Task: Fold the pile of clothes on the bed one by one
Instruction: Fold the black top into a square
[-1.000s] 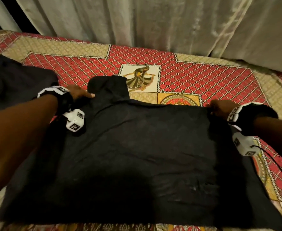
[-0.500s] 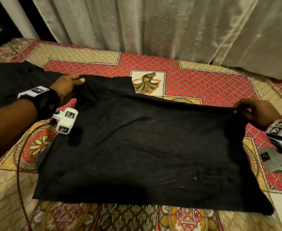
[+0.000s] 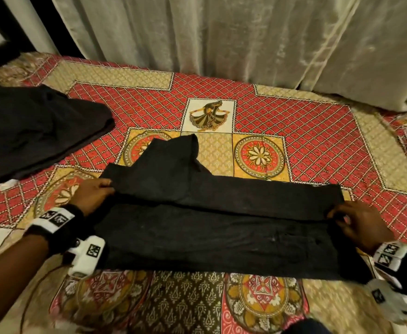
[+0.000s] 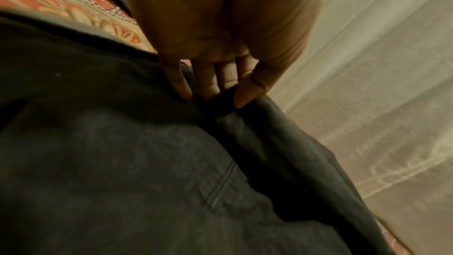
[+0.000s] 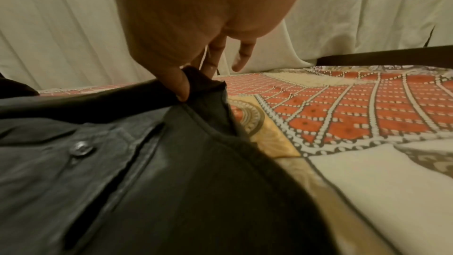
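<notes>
You hold a black garment [image 3: 212, 227] stretched across the patterned bedspread [image 3: 318, 145], its far edge folded over toward you so that a second layer lies along the top of the cloth. Your left hand [image 3: 94, 195] pinches the left end of that folded edge; the left wrist view shows your thumb [image 4: 247, 92] and fingers [image 4: 208, 82] closed on a bunched ridge of the dark fabric. Your right hand [image 3: 359, 225] grips the right end of the same fold, and the right wrist view shows your thumb [image 5: 179, 84] pressed down on a raised corner of the cloth with fingers behind it; two other fingers hang loose beyond. A small round button [image 5: 81, 148] sits on the garment just below that grip, beside a dark slit in the cloth. One narrower part of the garment sticks out past the fold toward the dancer panel [image 3: 209, 115] printed on the bedspread, stopping short of it. Left of that panel, well apart from the garment you hold, a pile of dark clothes [image 3: 33, 131] rests on the bedspread. Pale curtains [image 3: 221, 34] hang behind the panel, along the bed's far side.
</notes>
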